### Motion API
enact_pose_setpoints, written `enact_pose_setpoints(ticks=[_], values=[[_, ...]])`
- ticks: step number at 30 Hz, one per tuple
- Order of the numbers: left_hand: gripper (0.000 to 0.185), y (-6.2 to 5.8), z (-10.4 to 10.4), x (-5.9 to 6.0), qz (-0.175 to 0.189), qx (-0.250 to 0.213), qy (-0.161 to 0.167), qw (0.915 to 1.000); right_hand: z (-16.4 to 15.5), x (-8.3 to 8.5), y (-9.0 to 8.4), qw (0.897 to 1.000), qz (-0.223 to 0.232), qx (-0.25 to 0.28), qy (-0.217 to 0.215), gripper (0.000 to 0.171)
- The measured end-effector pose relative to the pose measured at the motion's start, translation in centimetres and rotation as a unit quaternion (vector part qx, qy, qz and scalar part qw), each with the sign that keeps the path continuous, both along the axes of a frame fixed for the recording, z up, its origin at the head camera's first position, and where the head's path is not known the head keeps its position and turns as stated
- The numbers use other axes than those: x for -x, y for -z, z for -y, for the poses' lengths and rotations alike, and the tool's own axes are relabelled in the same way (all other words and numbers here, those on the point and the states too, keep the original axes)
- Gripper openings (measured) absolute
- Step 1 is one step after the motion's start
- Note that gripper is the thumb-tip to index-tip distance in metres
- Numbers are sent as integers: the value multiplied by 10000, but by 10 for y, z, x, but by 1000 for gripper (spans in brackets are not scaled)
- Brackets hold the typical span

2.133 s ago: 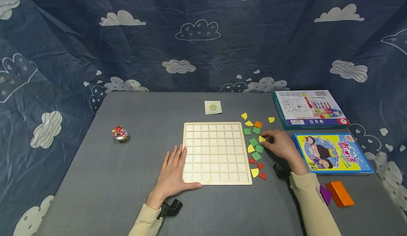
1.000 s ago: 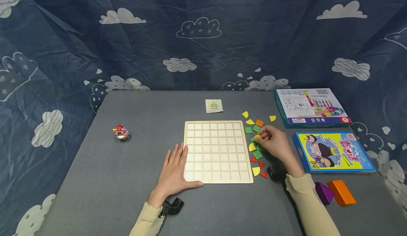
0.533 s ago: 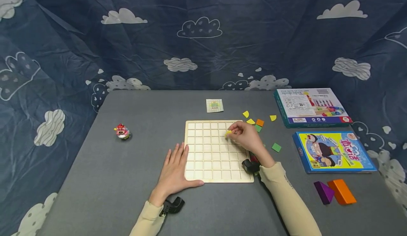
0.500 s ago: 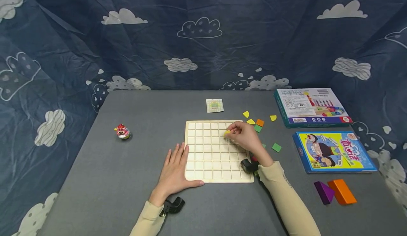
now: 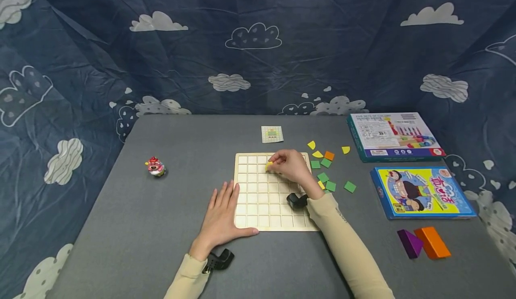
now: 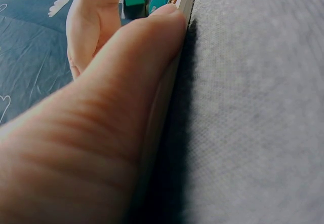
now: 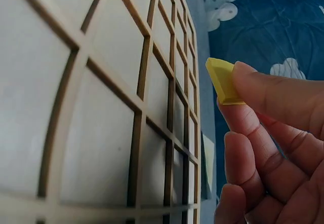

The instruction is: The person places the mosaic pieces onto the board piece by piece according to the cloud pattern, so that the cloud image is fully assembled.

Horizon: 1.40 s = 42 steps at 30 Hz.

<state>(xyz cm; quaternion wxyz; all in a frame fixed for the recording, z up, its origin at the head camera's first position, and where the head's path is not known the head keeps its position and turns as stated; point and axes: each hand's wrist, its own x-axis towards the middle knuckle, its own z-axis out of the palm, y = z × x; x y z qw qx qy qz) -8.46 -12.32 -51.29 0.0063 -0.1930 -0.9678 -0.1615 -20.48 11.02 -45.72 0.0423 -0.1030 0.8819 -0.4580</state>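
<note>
Curtain: dark blue with cloud print, hung behind the table, which is grey. Board: wooden, divided into square cells, flat near the middle of the table. Yellow box: blue-sided, at the table's right, lying flat. White box: green-sided, flat just beyond it.

Left hand: fingers straight, thumb spread away from them; fingers at the board's left edge, thumb along its near edge, touching it in the left wrist view. Right hand: over the far half of the board, thumb and forefinger pinching a yellow piece.

Orange block and purple block: side by side, nearer than the yellow box; contact cannot be determined. Card: printed with a grid, beyond the board. Figurine: red-topped, well left of the board.

Loose beside the board's right edge: five green tiles, one orange tile, four yellow tiles, one partly hidden. Yellow piece: tilted between the fingertips, clear of the board.
</note>
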Motion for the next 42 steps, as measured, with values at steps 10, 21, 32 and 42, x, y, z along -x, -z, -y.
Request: enact_pose_setpoints(ticks=[10,21,32,42], values=[[125,0,0,0,-34,-49,9,10000,12,7,7,9990,168,-413,24,10],[125,1,0,-1,-13,-50,6,10000,15,9,7,9969,352,-699,-97,8],[124,0,0,-1,27,-27,1,10000,15,13,6,9930,305,-1123,-222,8],[124,3,1,1,-85,27,22,10000,13,13,7,9884,356,-1448,-281,10]])
